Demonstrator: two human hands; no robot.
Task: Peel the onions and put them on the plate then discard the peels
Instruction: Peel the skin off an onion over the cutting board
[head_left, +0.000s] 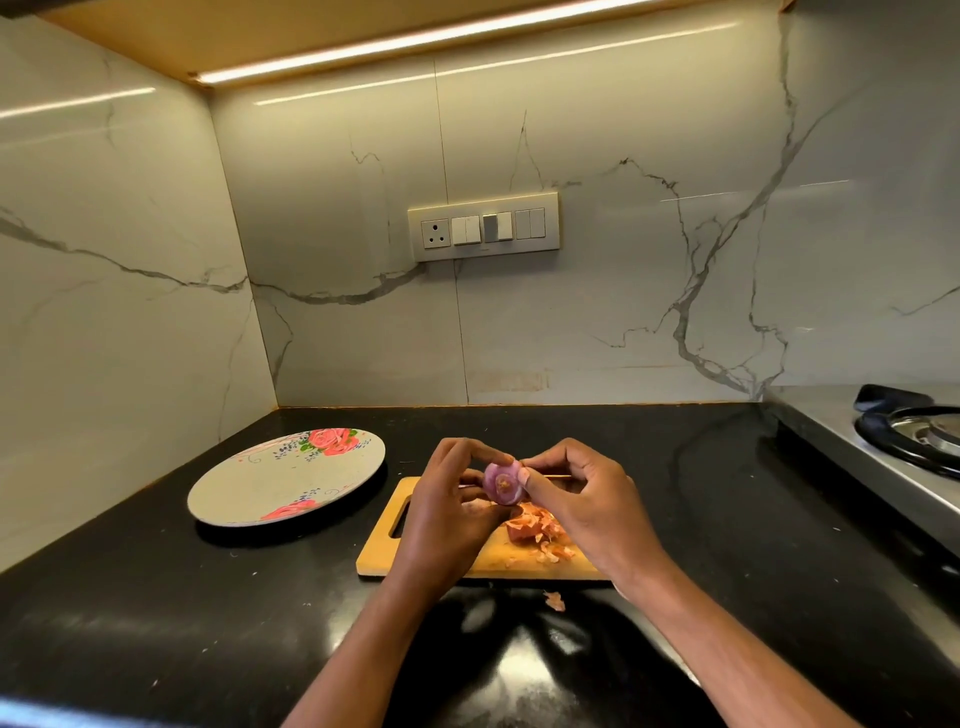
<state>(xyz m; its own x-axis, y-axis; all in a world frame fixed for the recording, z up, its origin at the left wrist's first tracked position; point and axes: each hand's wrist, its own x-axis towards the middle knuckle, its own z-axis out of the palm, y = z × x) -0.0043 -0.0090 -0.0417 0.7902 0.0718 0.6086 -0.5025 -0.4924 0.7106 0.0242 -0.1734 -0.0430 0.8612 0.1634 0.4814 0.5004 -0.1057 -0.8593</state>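
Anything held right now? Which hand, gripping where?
Both hands hold one small red onion above the cutting board. The left hand grips its left side; right hand fingers pinch its right side.

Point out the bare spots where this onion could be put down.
The floral plate, left of the cutting board, shows nothing on it. Dark countertop lies bare between board and stove, and behind the board toward the wall. The board's right half is crowded with peels; both hands, left hand and right hand, hold the onion above it.
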